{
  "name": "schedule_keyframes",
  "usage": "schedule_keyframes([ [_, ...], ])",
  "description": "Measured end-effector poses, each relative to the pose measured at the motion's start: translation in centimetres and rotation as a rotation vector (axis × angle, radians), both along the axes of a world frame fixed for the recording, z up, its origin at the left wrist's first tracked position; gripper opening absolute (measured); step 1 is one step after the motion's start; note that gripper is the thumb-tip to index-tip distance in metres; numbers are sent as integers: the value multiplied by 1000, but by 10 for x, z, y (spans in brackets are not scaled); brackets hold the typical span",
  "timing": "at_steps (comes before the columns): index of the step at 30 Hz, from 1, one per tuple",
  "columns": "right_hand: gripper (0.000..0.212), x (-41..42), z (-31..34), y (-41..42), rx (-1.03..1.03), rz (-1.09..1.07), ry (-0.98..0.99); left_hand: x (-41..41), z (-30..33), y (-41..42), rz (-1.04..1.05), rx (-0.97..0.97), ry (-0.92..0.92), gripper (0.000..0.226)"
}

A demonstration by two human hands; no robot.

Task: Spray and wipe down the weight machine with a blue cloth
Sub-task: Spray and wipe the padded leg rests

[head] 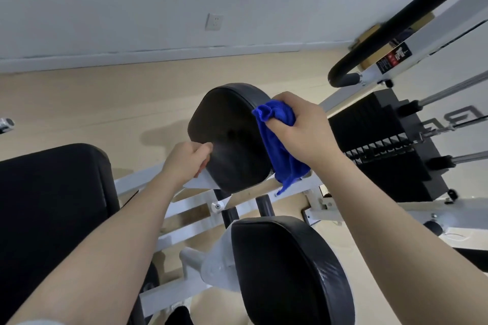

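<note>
Right hand (303, 126) closed around bunched blue cloth (280, 145), pressed against right edge of round black pad (229, 134) on weight machine; loose end of cloth hanging below pad toward white frame (184, 208). Left hand (184, 161) gripping lower left edge of same pad, fingers curled over rim. Weight stack (383, 145) just right of pad. Second black pad (290, 272) nearer camera, untouched.

A gym was shown. A white-framed weight machine (190, 208) with black padded cushions (229, 134) was seen beside a black weight stack (380, 145) on chrome guide rods (454, 90). A curved black handle bar (396, 26) was set above, over pale flooring (105, 103) and a plain white wall (132, 2).
</note>
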State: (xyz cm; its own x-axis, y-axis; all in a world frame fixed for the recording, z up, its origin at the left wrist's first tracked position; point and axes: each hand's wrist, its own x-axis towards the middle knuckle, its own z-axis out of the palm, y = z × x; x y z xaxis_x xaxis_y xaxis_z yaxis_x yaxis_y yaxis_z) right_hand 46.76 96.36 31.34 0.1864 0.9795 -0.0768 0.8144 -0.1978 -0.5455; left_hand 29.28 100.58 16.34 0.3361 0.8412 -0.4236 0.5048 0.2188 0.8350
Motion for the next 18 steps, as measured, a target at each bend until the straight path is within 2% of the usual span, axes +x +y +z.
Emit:
schedule_keyframes([
  [4, 25, -33, -24, 1, 287, 405, -733, -14, -8, -8, 109, -158, 37, 51],
  [7, 12, -56, -46, 2, 159, 559, -1033, -29, -13, -16, 167, -201, -70, 43],
  [8, 10, -60, -51, 1, 67, 640, -1100, -33, -15, -18, 163, -192, -102, 36],
  [10, 19, -66, -68, -9, -232, 935, -1183, -42, -20, -27, 159, -168, -115, 22],
  [12, 28, -71, -77, -21, -402, 1133, -1248, -44, -21, -34, 161, -148, -109, 23],
  [14, 30, -71, -76, -15, -363, 1232, -1354, -47, -20, -37, 183, -120, -89, 31],
  [15, 30, -68, -70, -6, -292, 1216, -1400, -46, -18, -39, 182, -117, -66, 33],
  [18, 26, -66, -38, 35, -110, 927, -1400, -38, -14, -43, 131, -148, -12, 37],
])
